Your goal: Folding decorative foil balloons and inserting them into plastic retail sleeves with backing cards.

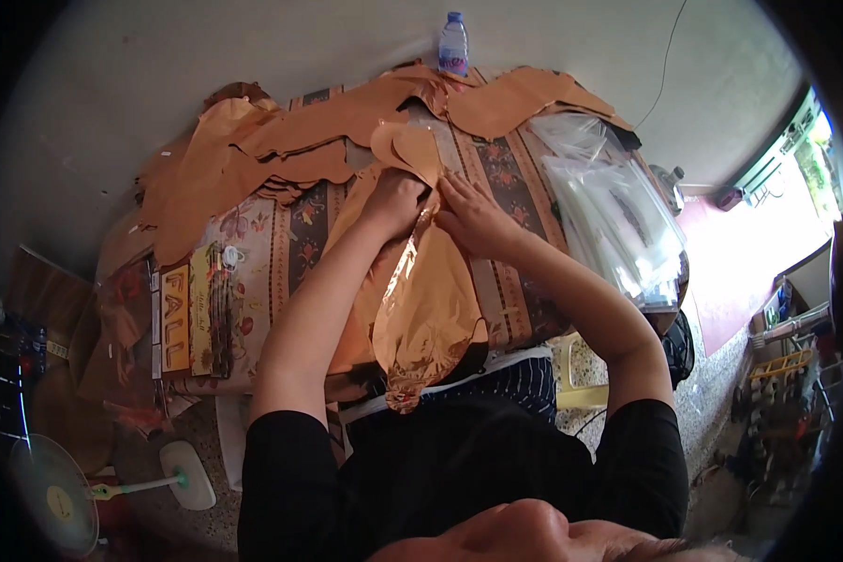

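Observation:
A flat, shiny copper-coloured foil balloon [431,300] lies lengthwise before me, its lower end hanging over the table's near edge. My left hand [398,201] is closed in a fist on its upper part, the fingertips hidden in the folds. Just to the right, my right hand [478,215] grips the same foil, fingers close together along a creased edge. Beyond both hands, a rounded end [407,145] of the foil sticks up. More flat copper foil balloons [323,117] are spread and layered across the far side of the table, several of them to the left.
A patterned cloth [300,220] covers the table. Clear plastic sleeves [618,225] lie stacked at right; flat printed packages [192,314] lie at left. A water bottle [453,47] stands by the wall. A fan [56,492] is low at left, a yellow chair [576,375] below the table's near edge.

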A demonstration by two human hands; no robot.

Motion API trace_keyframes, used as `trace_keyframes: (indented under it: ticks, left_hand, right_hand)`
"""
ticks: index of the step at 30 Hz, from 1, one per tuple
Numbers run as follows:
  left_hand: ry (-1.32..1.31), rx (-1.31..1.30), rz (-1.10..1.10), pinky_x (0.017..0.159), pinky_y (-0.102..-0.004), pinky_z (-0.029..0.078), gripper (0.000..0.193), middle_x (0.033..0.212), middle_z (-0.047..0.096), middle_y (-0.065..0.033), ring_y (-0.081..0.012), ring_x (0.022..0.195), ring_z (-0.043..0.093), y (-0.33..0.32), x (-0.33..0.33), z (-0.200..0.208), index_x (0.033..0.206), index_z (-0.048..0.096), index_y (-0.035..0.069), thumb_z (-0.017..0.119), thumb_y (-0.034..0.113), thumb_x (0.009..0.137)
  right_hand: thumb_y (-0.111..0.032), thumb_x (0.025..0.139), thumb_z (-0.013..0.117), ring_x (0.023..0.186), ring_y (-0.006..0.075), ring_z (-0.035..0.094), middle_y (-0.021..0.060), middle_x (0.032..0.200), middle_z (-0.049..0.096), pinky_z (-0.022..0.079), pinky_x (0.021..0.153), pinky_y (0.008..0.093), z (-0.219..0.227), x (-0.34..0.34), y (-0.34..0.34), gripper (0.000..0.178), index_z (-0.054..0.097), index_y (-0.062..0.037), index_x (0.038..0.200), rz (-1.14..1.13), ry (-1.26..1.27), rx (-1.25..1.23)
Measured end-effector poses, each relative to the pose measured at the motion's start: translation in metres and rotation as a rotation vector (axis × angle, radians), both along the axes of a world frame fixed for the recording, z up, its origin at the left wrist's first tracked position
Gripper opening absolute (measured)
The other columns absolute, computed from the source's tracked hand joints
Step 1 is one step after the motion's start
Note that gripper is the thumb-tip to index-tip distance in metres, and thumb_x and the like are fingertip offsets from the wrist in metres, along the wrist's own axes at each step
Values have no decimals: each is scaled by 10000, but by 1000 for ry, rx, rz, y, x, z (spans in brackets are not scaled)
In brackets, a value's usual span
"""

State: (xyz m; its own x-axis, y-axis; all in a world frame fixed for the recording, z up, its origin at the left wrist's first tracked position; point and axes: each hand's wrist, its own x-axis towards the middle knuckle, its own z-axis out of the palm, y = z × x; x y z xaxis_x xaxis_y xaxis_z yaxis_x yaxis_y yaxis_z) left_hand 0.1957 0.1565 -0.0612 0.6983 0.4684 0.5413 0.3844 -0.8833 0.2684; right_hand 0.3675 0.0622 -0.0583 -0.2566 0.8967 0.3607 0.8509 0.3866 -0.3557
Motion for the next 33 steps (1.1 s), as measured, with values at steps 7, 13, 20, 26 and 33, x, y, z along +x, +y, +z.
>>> trace_keyframes:
  ticks: [7, 13, 20, 26, 33]
  left_hand:
    - [15, 27, 17, 822, -449, 481, 227, 963, 651, -188, -380, 910, 601, 7, 0, -5, 970, 650, 23, 592, 156, 795]
    - [31, -62, 38, 839, -448, 477, 236, 986, 650, -187, -375, 939, 596, -1, 4, 3, 984, 641, 12, 587, 167, 814]
    - [-258, -304, 50, 880, -369, 473, 328, 1064, 656, -173, -289, 1022, 614, 13, -3, -11, 1130, 610, 14, 560, 171, 847]
    - [-772, -710, 226, 861, -283, 473, 247, 1115, 629, -78, -162, 1003, 591, 41, -27, 15, 1113, 594, -12, 532, 42, 880]
    - [-181, 98, 21, 984, -400, 430, 265, 1137, 622, -128, -307, 1130, 539, 19, -16, 34, 1044, 643, 51, 544, 4, 803]
  right_hand:
    - [-475, 951, 420, 1439, 331, 148, 237, 1520, 207, 123, 1168, 417, 1, -24, -20, 761, 202, 55, 1453, -104, -174, -121]
    - [-561, 940, 382, 1446, 306, 142, 227, 1523, 214, 115, 1169, 408, -4, -25, -25, 821, 212, 54, 1456, -138, -218, -37]
    - [-606, 922, 369, 1445, 309, 143, 234, 1519, 223, 106, 1168, 422, -4, -30, -26, 865, 240, 73, 1443, -122, -305, -34]
    - [-612, 912, 379, 1440, 318, 161, 235, 1512, 240, 118, 1164, 438, -5, -28, -25, 867, 256, 65, 1439, -117, -306, -28]
    - [-601, 907, 392, 1435, 317, 182, 231, 1507, 256, 122, 1164, 436, -5, -24, -25, 850, 266, 47, 1443, -109, -305, -30]
